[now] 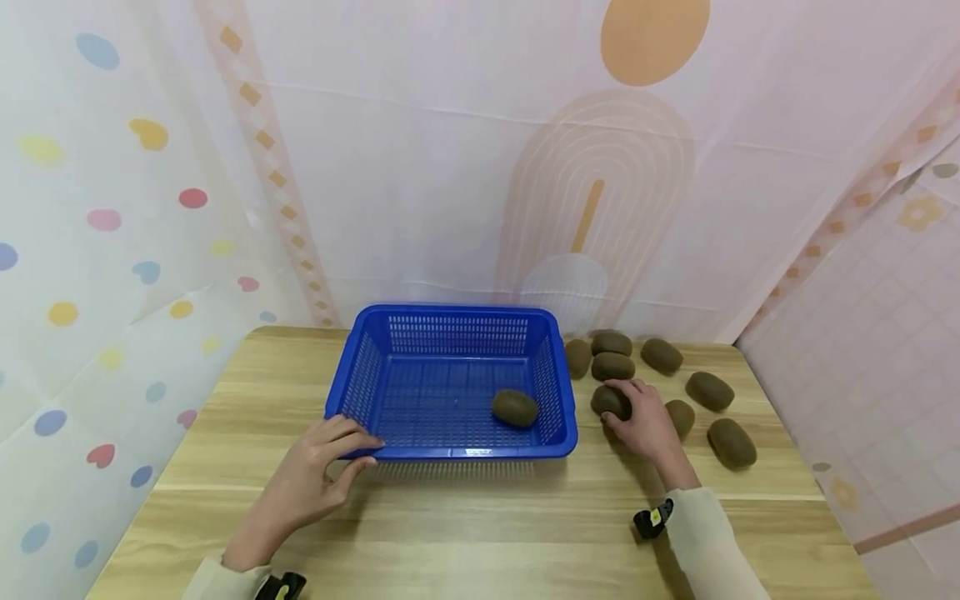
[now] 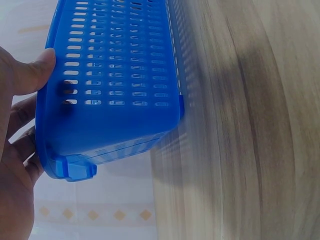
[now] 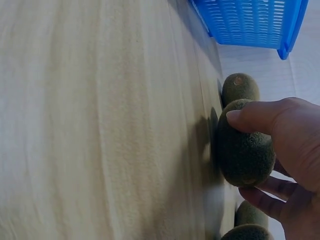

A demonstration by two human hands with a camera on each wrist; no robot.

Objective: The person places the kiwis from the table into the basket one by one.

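Observation:
A blue plastic basket [image 1: 450, 454] with slotted walls stands on the table, and one brown kiwi [image 1: 515, 408] lies inside it at the right. At the basket's near left corner my left hand [image 1: 318, 471] holds the rim, thumb on the outer wall and fingers over the edge, as the left wrist view shows. To the right of the basket my right hand [image 1: 647, 423] grips another kiwi [image 3: 245, 147] between thumb and fingers. Whether that kiwi touches the wood is hard to tell. A further kiwi [image 1: 680, 418] is partly hidden behind this hand.
Several loose kiwis lie around the right hand, among them one kiwi [image 1: 612, 367] beyond it and one [image 1: 732, 443] farthest right. The wooden table [image 1: 480, 533] ends at a patterned cloth [image 1: 420, 167] at the back. Cloth also hangs at both sides.

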